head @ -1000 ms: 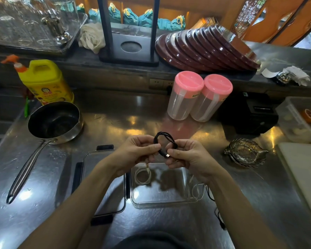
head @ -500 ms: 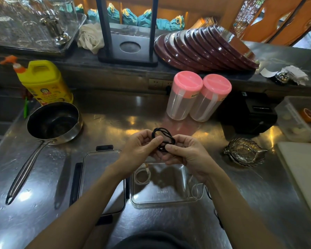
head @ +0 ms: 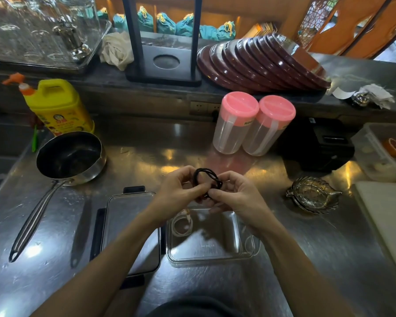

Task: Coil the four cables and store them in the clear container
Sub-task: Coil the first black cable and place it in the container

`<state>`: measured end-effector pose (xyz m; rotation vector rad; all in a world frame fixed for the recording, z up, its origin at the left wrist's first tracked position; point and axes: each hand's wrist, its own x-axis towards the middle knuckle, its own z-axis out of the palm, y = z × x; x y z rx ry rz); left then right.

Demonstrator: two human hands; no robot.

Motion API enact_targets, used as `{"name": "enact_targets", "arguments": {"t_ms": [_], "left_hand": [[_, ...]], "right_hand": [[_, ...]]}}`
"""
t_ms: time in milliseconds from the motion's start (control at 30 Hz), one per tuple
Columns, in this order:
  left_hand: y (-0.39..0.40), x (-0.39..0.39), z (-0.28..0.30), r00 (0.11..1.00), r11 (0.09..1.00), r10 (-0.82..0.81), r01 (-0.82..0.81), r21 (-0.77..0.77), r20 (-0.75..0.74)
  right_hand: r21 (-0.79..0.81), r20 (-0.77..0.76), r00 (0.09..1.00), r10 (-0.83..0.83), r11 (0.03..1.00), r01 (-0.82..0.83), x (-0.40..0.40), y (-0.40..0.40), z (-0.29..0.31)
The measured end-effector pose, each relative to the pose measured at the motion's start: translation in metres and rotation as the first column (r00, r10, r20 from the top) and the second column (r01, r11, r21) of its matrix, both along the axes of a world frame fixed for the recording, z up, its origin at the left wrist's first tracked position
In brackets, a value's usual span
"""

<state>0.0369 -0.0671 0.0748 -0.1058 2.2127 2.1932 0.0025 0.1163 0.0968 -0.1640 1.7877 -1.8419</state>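
A black cable (head: 206,177) is wound into a small coil and held above the steel counter by both hands. My left hand (head: 177,191) pinches its left side and my right hand (head: 234,194) pinches its lower right, fingertips meeting under the loop. Just below the hands stands the clear container (head: 209,256), open at the top. A coiled white cable (head: 182,225) lies in its left end. A second pale coil (head: 249,244) shows faintly at its right end. The container's lid (head: 133,232) with black clips lies flat to its left.
A saucepan (head: 69,156) with a long handle lies at the left, a yellow detergent jug (head: 57,106) behind it. Two pink-lidded jars (head: 252,124) stand behind the hands. A silver leaf dish (head: 313,196) and a white cutting board (head: 389,216) sit at the right.
The cable's loose end has been drawn into the coil, which is tighter now. Both hands have closed in on each other and stayed above the container.
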Motion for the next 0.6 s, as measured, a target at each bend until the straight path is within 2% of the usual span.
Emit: {"name": "enact_targets", "arguments": {"t_ms": [167, 300, 367, 467, 600], "left_hand": [[0.0, 0.001, -0.006, 1.0, 1.0, 0.014, -0.014, 0.013, 0.028], [0.0, -0.002, -0.011, 0.995, 0.997, 0.082, -0.082, -0.006, 0.048], [-0.001, -0.002, -0.013, 0.995, 0.995, 0.078, -0.081, 0.051, 0.069], [-0.002, 0.001, -0.014, 0.994, 0.98, -0.015, -0.008, 0.2, 0.111], [-0.001, 0.003, -0.018, 0.986, 0.943, -0.069, 0.015, 0.333, 0.152]], "right_hand": [[-0.033, 0.022, 0.999, 0.045, 0.998, -0.045, 0.001, 0.002, -0.001], [-0.023, -0.052, 0.997, 0.057, 0.998, -0.058, 0.005, 0.001, -0.009], [-0.034, -0.044, 0.998, 0.036, 0.999, -0.037, 0.005, -0.001, -0.011], [-0.085, 0.012, 1.0, -0.024, 0.996, 0.025, 0.004, -0.001, -0.012], [-0.138, 0.101, 0.995, 0.006, 0.99, 0.008, 0.003, 0.003, -0.011]]}}
